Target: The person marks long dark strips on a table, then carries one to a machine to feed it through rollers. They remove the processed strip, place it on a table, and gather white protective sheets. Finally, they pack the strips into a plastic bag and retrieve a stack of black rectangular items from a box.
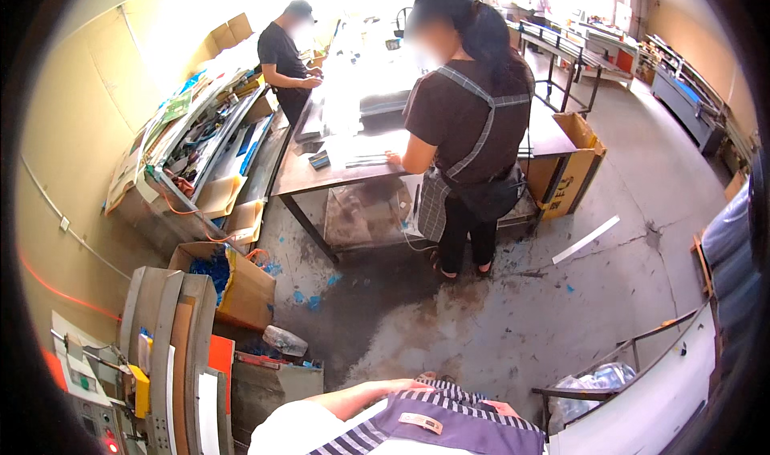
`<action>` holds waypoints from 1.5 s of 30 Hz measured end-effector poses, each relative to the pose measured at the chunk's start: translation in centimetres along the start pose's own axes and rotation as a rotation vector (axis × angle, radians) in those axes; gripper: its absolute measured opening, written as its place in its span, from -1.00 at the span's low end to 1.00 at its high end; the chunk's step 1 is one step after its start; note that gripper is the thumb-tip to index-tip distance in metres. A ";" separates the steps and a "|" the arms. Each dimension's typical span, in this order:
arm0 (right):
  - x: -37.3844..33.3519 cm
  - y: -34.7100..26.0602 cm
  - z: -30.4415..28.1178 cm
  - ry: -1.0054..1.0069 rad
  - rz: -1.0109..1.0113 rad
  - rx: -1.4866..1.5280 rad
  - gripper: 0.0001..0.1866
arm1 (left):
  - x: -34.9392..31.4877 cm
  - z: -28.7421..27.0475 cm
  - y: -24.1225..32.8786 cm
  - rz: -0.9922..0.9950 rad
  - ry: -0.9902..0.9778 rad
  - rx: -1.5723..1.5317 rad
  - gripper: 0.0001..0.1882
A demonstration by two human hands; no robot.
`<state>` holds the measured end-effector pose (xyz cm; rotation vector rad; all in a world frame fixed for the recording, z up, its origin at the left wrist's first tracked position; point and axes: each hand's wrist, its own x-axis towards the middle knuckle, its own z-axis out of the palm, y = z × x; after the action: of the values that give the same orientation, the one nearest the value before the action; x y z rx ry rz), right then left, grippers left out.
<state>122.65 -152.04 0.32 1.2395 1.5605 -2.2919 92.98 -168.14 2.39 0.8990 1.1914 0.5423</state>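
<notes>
At the lower edge I see the purple-grey apron (481, 427) on my body, its borders striped black and white. My left forearm comes out of a white sleeve and crosses toward the middle. There my left hand (413, 384) is at the striped upper edge of the apron, its fingers mostly hidden. Only a small patch of my right hand (504, 408) shows beside the striped cloth on the right. Whether either hand grips the cloth cannot be made out.
A person in a checked apron (433, 202) stands at a long worktable (301, 177); another works beyond it. To the left are a loaded shelf rack (180, 206), a cardboard box (249, 291) and a machine (152, 351). A white panel (650, 403) on a metal frame stands right.
</notes>
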 end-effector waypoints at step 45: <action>21.2 0.1 -13.5 0.060 -0.121 -0.950 -0.65 | 3.7 -19.2 0.3 -0.141 0.308 0.001 -0.25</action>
<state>116.19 -133.87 -15.84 0.9340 2.3389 -1.2058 76.00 -159.22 -1.40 0.7414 1.5215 0.5793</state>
